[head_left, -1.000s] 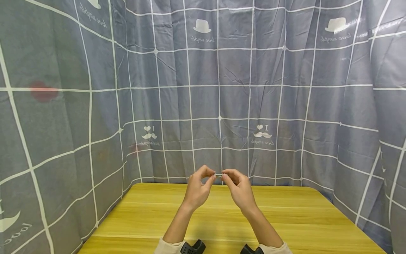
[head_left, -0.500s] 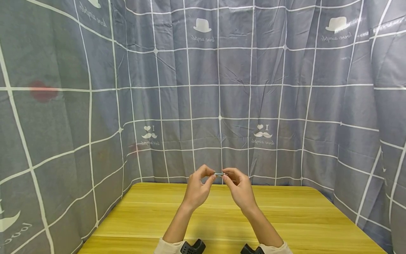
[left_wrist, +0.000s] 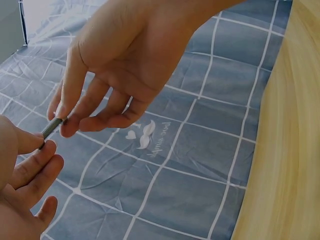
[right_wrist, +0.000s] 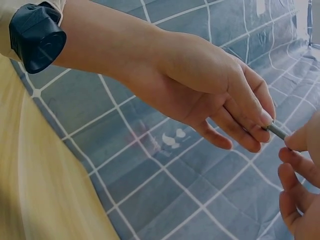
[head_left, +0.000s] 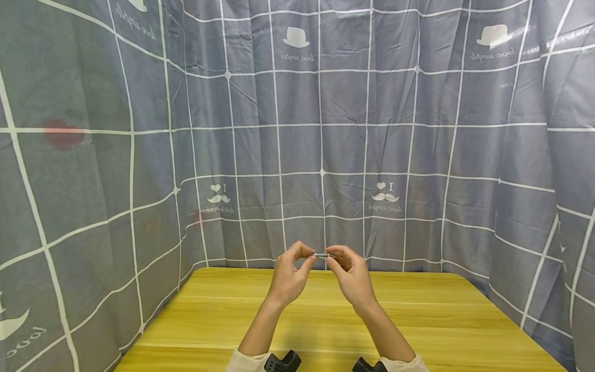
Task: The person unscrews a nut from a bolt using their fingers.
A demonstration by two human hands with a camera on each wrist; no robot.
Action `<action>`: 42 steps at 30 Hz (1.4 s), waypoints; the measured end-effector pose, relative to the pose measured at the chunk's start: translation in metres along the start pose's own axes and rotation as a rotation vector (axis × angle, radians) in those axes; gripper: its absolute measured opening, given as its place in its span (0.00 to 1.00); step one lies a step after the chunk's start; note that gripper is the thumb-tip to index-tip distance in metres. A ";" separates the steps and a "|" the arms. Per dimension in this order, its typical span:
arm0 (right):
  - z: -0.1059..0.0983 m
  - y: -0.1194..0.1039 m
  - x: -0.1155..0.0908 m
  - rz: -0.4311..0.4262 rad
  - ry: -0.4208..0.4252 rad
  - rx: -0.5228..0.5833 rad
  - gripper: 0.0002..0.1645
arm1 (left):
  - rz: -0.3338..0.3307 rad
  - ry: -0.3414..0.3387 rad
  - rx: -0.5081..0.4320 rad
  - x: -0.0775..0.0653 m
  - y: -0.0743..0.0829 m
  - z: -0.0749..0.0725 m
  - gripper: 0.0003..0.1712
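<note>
A short, grey metal threaded bolt is held level between both hands above the far part of the table. My left hand pinches one end between thumb and fingertips. At the other end, the thumb and fingertips of my right hand pinch it. Threads show along the bolt in the left wrist view, where the right hand is above it. In the right wrist view the left hand is seen across the bolt. Both ends are covered by fingertips; whether a nut sits there cannot be made out.
A yellow wood-grain table lies below the hands. Grey curtains with white grid lines stand behind it and along both sides. Black devices are worn at both wrists, by the pale sleeves.
My right thumb and fingertips have shifted slightly along the bolt, and a little more of it shows between the hands. The left hand has stayed almost still.
</note>
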State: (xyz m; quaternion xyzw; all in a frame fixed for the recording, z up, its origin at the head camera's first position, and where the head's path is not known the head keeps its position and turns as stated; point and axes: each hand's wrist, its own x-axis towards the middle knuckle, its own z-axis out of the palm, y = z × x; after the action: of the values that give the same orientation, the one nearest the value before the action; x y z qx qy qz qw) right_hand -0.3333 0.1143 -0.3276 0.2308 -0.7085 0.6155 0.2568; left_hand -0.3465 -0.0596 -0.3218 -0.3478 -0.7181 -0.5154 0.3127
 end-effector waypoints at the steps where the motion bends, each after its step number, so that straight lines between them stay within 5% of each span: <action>1: 0.000 0.000 0.000 0.001 -0.003 0.001 0.14 | 0.000 0.000 -0.004 0.000 0.000 0.000 0.03; 17: 0.001 0.000 -0.001 0.010 0.002 -0.030 0.16 | -0.006 0.005 -0.001 -0.001 -0.001 0.001 0.01; 24: 0.000 0.001 0.000 -0.001 0.012 -0.046 0.10 | -0.011 -0.003 -0.007 -0.001 -0.002 0.001 0.03; 30: 0.000 0.001 0.001 0.010 0.013 -0.047 0.18 | -0.002 -0.006 -0.011 0.000 -0.002 0.000 0.04; 38: 0.000 0.001 0.000 0.002 0.039 -0.064 0.09 | -0.018 -0.008 -0.010 0.000 -0.001 0.000 0.06; 42: 0.001 0.000 -0.001 -0.004 0.024 -0.045 0.15 | -0.020 -0.005 -0.006 0.000 -0.001 0.000 0.05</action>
State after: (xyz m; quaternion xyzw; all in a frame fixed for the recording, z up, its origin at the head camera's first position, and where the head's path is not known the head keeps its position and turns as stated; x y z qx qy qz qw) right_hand -0.3324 0.1135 -0.3280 0.2190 -0.7186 0.6014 0.2719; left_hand -0.3474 -0.0600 -0.3220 -0.3426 -0.7208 -0.5198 0.3048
